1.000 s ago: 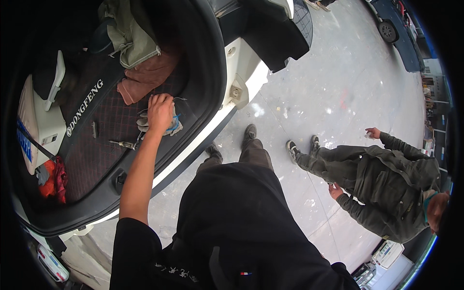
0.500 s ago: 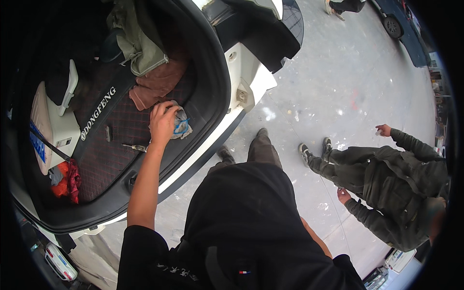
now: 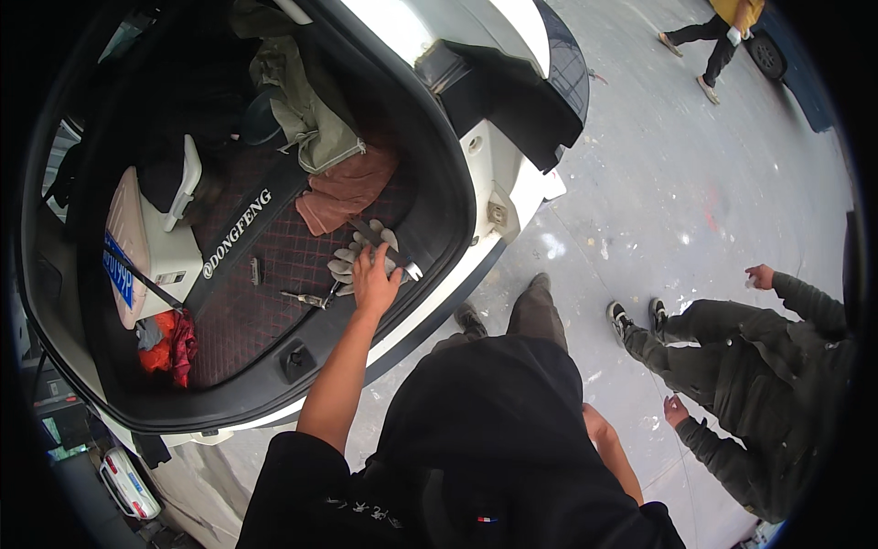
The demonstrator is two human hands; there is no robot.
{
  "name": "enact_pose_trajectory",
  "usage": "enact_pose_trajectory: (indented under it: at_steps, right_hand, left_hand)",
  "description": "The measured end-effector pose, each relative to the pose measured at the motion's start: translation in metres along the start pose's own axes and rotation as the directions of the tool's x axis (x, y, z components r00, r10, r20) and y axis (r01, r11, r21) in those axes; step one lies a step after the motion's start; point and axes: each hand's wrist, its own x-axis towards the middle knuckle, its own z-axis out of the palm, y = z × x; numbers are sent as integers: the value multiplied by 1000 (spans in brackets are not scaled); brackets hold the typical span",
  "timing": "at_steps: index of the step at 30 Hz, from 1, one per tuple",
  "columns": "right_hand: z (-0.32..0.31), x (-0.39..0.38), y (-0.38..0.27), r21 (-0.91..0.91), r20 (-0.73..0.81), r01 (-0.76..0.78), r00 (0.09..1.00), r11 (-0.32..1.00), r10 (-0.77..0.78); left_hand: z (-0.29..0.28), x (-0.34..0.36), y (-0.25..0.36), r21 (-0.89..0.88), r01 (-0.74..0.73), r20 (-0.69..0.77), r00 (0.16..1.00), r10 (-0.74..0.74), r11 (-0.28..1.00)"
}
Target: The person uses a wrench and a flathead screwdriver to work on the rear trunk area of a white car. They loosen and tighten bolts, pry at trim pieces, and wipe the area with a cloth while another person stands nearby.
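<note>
In the car's open boot [image 3: 302, 366], my left hand [image 3: 373, 282] is low over a pair of off-white work gloves [image 3: 344, 260]. Its fingers and thumb close around a dark-shafted tool with a shiny forked metal end [image 3: 412, 273], which looks like a claw hammer. The hand hides part of the tool and gloves. Just left of the hand lies a small metal tool [image 3: 307, 299] on the red-stitched mat [image 3: 240, 316]. Down by my right side is my right hand [image 3: 598, 426], largely behind my body, its fingers hidden.
Brown cloth [image 3: 346, 190] and an olive bag [image 3: 306, 114] lie deeper in the boot. A white box-like piece [image 3: 169, 252] and red-orange bundle [image 3: 172, 343] are at the left. A person in dark clothes [image 3: 732, 366] stands at right; another walks by a dark car [image 3: 796, 82].
The bunched glove with blue trim under my left hand now lies loosened, and the hammer shows under my fingers. My view has shifted left. A person in yellow came further into view.
</note>
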Motion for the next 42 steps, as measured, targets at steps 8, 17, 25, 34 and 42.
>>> enact_pose_trajectory:
  at_steps: [8, 17, 25, 34, 42]
  right_hand:
    - [66, 95, -165, -676, -100, 442, 737, 589, -668]
    - [186, 249, -236, -573, -185, 456, 738, 681, -649]
    - [219, 261, -208, -278, -475, 652, 545, 705, -691]
    - [220, 257, -219, -214, -574, 619, 547, 756, -610]
    - [230, 260, -207, -317, -604, 711, 359, 628, -711]
  left_hand:
    - [-20, -6, -9, 126, -96, 18, 995, 94, 987]
    - [-45, -34, -29, 82, 78, 26, 996, -80, 994]
    - [-18, -50, -47, 47, 102, 42, 994, -104, 994]
    - [32, -22, -35, 268, 228, -209, 962, -175, 936]
    - [47, -20, -53, 416, 175, -275, 960, -60, 892]
